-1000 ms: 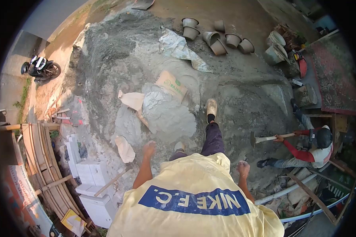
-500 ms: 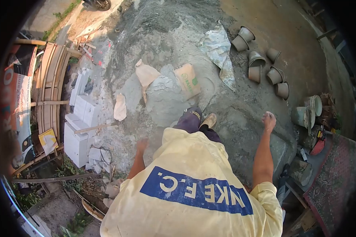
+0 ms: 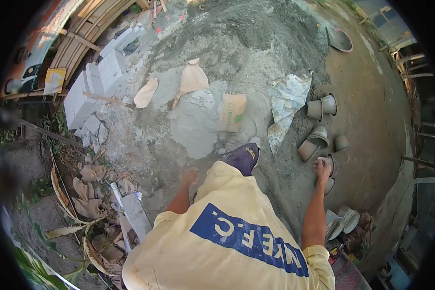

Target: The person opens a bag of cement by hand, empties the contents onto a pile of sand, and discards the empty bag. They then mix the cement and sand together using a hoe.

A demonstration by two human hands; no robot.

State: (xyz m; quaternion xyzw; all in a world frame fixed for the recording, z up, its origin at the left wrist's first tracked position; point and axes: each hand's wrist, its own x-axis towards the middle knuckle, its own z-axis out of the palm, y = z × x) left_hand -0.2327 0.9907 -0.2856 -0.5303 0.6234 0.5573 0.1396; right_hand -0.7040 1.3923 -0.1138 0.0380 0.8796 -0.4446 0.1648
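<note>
My right hand (image 3: pixel 322 168) is stretched out ahead of me with its fingers curled in, and I see nothing in it. In the view it overlaps a grey bucket (image 3: pixel 331 163) on the ground, and no grip on the rim shows. My left hand (image 3: pixel 190 177) hangs low on the other side, its fingers blurred, over the grey ground. Ahead of my feet lie an upright-printed paper cement bag (image 3: pixel 233 113) and a torn brown paper piece (image 3: pixel 192 79), both on a patch of grey powder (image 3: pixel 194 129).
Several more buckets (image 3: pixel 315 110) lie on the right, near a crumpled white sheet (image 3: pixel 289 104). White blocks (image 3: pixel 79 102) and a wooden stick (image 3: pixel 107 100) are at left. A sand mound (image 3: pixel 256 38) rises ahead; a shallow pan (image 3: pixel 340 39) lies at far right.
My view has turned to the right and my body has shifted. My right hand now appears over the buckets, where before it was over bare grey ground. Both hands remain low.
</note>
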